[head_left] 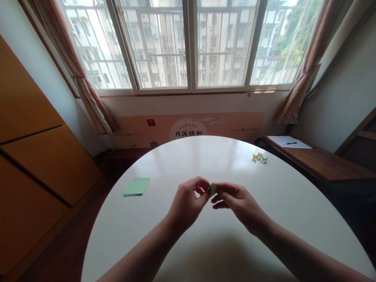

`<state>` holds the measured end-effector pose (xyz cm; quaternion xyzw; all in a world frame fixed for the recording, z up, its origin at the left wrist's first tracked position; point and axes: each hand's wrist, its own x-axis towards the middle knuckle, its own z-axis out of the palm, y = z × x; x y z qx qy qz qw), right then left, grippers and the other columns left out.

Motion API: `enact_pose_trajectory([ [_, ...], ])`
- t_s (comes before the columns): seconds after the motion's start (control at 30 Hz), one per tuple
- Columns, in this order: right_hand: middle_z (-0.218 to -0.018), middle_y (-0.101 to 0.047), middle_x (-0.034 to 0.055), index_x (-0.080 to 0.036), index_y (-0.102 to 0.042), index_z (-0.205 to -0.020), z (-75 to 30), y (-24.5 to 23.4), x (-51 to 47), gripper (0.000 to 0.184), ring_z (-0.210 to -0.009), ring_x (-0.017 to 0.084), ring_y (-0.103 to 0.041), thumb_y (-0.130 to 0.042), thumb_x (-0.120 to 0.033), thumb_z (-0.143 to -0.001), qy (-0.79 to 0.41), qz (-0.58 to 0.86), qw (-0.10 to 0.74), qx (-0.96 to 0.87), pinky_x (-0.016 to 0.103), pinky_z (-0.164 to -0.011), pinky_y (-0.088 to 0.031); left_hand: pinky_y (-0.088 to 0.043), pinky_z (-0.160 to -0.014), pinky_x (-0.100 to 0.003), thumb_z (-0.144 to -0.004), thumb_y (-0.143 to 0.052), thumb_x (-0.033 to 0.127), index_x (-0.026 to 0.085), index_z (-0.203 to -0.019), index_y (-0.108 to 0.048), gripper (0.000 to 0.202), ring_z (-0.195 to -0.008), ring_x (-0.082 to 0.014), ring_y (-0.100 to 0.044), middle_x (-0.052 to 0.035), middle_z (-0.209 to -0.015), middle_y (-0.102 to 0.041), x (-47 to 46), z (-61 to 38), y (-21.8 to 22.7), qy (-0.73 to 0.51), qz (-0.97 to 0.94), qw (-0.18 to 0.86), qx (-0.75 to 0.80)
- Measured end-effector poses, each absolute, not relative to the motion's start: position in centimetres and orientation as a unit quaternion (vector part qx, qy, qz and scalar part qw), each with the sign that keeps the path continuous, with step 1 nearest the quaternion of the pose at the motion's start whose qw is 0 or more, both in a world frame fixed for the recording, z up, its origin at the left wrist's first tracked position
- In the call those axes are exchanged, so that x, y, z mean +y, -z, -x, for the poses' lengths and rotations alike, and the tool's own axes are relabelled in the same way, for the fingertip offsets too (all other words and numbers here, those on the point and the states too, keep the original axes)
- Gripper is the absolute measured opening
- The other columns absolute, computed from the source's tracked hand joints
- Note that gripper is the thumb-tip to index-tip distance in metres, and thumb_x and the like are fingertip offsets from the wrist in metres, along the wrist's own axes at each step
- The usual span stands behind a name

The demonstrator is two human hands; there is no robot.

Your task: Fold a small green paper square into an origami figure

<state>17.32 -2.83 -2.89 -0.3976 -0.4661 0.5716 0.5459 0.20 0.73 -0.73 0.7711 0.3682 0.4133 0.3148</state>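
Observation:
Both my hands meet above the middle of the round white table (pixel 211 239). A small folded piece of green paper (pixel 212 189) is pinched between them. My left hand (pixel 188 202) grips its left side with thumb and fingers curled. My right hand (pixel 236 201) holds its right side in a fingertip pinch. A stack of green paper sheets (pixel 136 186) lies flat on the table to the left. Several tiny folded paper pieces, yellow and green (pixel 260 158), sit in a cluster at the far right of the table.
A dark wooden side table (pixel 323 162) at the right carries a white sheet (pixel 289 141) and a pen. An orange wooden cabinet (pixel 32 156) stands at the left. A barred window with curtains fills the far wall.

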Motion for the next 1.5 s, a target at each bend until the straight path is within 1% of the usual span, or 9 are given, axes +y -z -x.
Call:
enact_pose_trajectory([
  [0.13, -0.094, -0.074, 0.0094, -0.018, -0.076, -0.103, -17.6, 2.7, -2.9, 0.034, -0.08, 0.022, -0.068, -0.076, -0.045, -0.082, -0.619, 0.398, 0.531, -0.419, 0.037, -0.074, -0.058, -0.048, -0.053, -0.019, -0.082, -0.065, 0.012, 0.019, -0.076, -0.069, 0.009, -0.067, -0.0131, -0.062, 0.0, -0.073, -0.069, 0.7, -0.2, 0.6, -0.436, -0.774, 0.278, 0.365],
  [0.3, -0.1, -0.073, 0.0125, -0.015, -0.077, -0.095, -17.7, 2.7, -2.9, 0.036, -0.081, 0.02, -0.066, -0.073, -0.049, -0.084, -0.671, 0.384, 0.505, -0.384, 0.033, -0.071, -0.056, -0.047, -0.052, -0.019, -0.082, -0.066, 0.014, 0.018, -0.076, -0.068, 0.008, -0.065, -0.0131, -0.063, -0.0005, -0.072, -0.07, 0.7, -0.2, 0.5, -0.444, -0.776, 0.266, 0.359],
  [0.7, -0.096, -0.073, 0.0122, -0.015, -0.077, -0.09, -17.6, 2.5, -3.2, 0.036, -0.084, 0.021, -0.066, -0.071, -0.05, -0.086, -0.688, 0.369, 0.478, -0.403, 0.031, -0.069, -0.053, -0.048, -0.055, -0.02, -0.078, -0.064, 0.005, 0.018, -0.078, -0.067, 0.013, -0.066, -0.0129, -0.063, -0.0004, -0.075, -0.07, 0.5, -0.1, 0.5, -0.412, -0.805, 0.247, 0.347],
  [0.83, -0.102, -0.072, 0.0125, -0.016, -0.077, -0.092, -17.6, 2.6, -3.3, 0.034, -0.085, 0.021, -0.065, -0.07, -0.049, -0.087, -0.699, 0.359, 0.481, -0.389, 0.031, -0.069, -0.054, -0.049, -0.055, -0.021, -0.078, -0.063, 0.006, 0.017, -0.078, -0.068, 0.012, -0.065, -0.013, -0.062, -0.0006, -0.074, -0.069, 0.6, -0.2, 0.6, -0.423, -0.791, 0.269, 0.351],
  [0.9, -0.102, -0.072, 0.0126, -0.016, -0.077, -0.095, -17.6, 2.5, -3.3, 0.035, -0.085, 0.021, -0.065, -0.072, -0.049, -0.085, -0.691, 0.36, 0.487, -0.395, 0.031, -0.068, -0.054, -0.049, -0.054, -0.021, -0.077, -0.065, 0.008, 0.017, -0.083, -0.069, 0.013, -0.065, -0.0137, -0.061, -0.0003, -0.071, -0.067, 0.7, -0.2, 0.8, -0.435, -0.767, 0.301, 0.364],
  [1.03, -0.092, -0.071, 0.0113, -0.015, -0.078, -0.096, -17.6, 2.3, -3.2, 0.037, -0.081, 0.02, -0.063, -0.076, -0.049, -0.082, -0.668, 0.371, 0.497, -0.412, 0.03, -0.065, -0.053, -0.05, -0.052, -0.021, -0.075, -0.064, 0.007, 0.018, -0.106, -0.068, 0.034, -0.065, -0.0135, -0.06, -0.0004, -0.075, -0.067, 0.8, -0.2, 1.0, -0.447, -0.737, 0.348, 0.368],
  [1.17, -0.079, -0.067, 0.0074, -0.015, -0.078, -0.091, -17.6, 2.2, -3.2, 0.037, -0.073, 0.018, -0.06, -0.077, -0.05, -0.08, -0.663, 0.372, 0.501, -0.414, 0.027, -0.06, -0.051, -0.053, -0.054, -0.021, -0.079, -0.063, 0.008, 0.02, -0.107, -0.071, 0.031, -0.072, -0.0139, -0.064, -0.0045, -0.092, -0.069, 0.6, -0.1, 0.6, -0.444, -0.778, 0.303, 0.325],
  [1.3, -0.078, -0.063, 0.006, -0.015, -0.077, -0.09, -17.5, 2.1, -3.3, 0.034, -0.071, 0.017, -0.059, -0.076, -0.048, -0.082, -0.658, 0.363, 0.506, -0.424, 0.026, -0.058, -0.052, -0.054, -0.056, -0.021, -0.082, -0.064, 0.009, 0.02, -0.094, -0.074, 0.019, -0.075, -0.0147, -0.065, -0.0056, -0.092, -0.069, 0.5, 0.2, 0.0, -0.446, -0.81, 0.239, 0.297],
  [1.5, -0.077, -0.061, 0.0048, -0.015, -0.076, -0.086, -17.6, 2.0, -3.4, 0.032, -0.07, 0.017, -0.059, -0.075, -0.047, -0.083, -0.647, 0.355, 0.51, -0.442, 0.027, -0.057, -0.054, -0.057, -0.059, -0.024, -0.081, -0.064, 0.008, 0.02, -0.094, -0.074, 0.02, -0.076, -0.0166, -0.066, -0.0066, -0.094, -0.07, 0.7, 0.5, -0.2, -0.447, -0.828, 0.16, 0.3],
])
